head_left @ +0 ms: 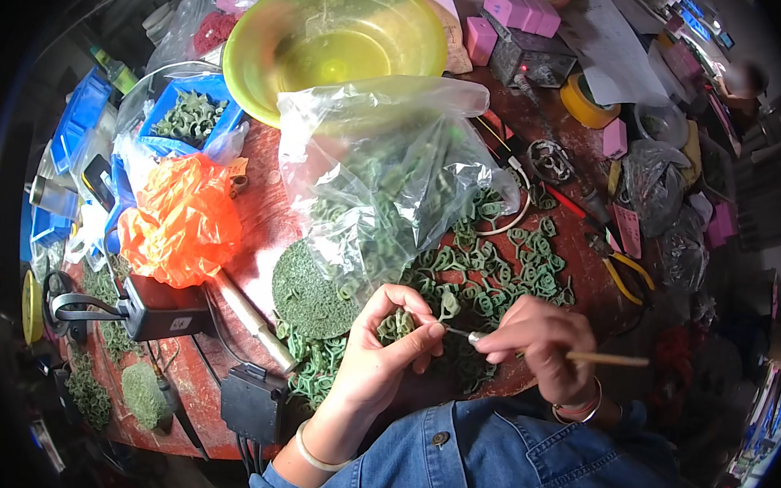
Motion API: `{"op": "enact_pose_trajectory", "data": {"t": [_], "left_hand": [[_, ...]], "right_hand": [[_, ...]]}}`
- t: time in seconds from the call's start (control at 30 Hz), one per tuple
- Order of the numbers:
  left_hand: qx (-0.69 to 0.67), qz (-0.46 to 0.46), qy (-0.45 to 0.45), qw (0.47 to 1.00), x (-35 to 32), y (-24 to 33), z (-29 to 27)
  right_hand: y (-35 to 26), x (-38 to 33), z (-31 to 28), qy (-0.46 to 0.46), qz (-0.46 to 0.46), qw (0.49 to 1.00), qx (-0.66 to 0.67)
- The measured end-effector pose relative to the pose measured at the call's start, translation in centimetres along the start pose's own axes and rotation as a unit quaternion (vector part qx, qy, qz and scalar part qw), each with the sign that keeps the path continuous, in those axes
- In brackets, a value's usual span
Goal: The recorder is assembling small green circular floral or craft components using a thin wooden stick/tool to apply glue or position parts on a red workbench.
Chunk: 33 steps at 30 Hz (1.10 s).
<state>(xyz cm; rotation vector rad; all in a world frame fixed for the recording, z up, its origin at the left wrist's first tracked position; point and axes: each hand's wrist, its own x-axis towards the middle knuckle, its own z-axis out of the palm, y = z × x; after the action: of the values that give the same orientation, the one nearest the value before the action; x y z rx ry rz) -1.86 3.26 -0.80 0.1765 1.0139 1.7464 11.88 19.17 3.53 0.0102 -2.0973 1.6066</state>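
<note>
My left hand is closed, pinching a small green looped piece between thumb and forefinger. In my closed right hand is a thin tool with a wooden handle. Its slender metal tip reaches toward the green piece; whether the two touch I cannot tell. Around and beyond my hands lie many similar green ring-shaped pieces. A clear plastic bag full of such pieces spreads over the middle of the red table. Left of the bag's lower edge is a round, rough green disc.
A yellow-green basin stands at the back. To the left are an orange plastic bag, a blue bin of green pieces and a black box with cables. Yellow-handled pliers and a tape roll lie right.
</note>
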Motion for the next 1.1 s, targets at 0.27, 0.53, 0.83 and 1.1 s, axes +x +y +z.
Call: {"op": "enact_pose_trajectory", "data": {"t": [0.27, 0.53, 0.83, 1.1], "left_hand": [[0.017, 0.01, -0.002, 1.0, -0.2, 0.2, 0.3], [0.028, 0.002, 0.0, 1.0, -0.4, 0.3, 0.3], [0.52, 0.227, 0.031, 0.823, -1.7, 3.7, 0.0], [0.738, 0.184, 0.137, 0.635, -6.3, 5.8, -0.6]], "right_hand": [[-0.1, 0.1, 0.0, 0.062, 0.044, 0.995, -0.065], [-0.3, 0.2, 0.4, 0.009, 0.016, 0.994, -0.105], [0.0, 0.5, -0.9, 0.203, 0.241, 0.949, -0.009], [2.9, 0.3, -1.7, 0.134, 0.1, 0.947, -0.273]]}}
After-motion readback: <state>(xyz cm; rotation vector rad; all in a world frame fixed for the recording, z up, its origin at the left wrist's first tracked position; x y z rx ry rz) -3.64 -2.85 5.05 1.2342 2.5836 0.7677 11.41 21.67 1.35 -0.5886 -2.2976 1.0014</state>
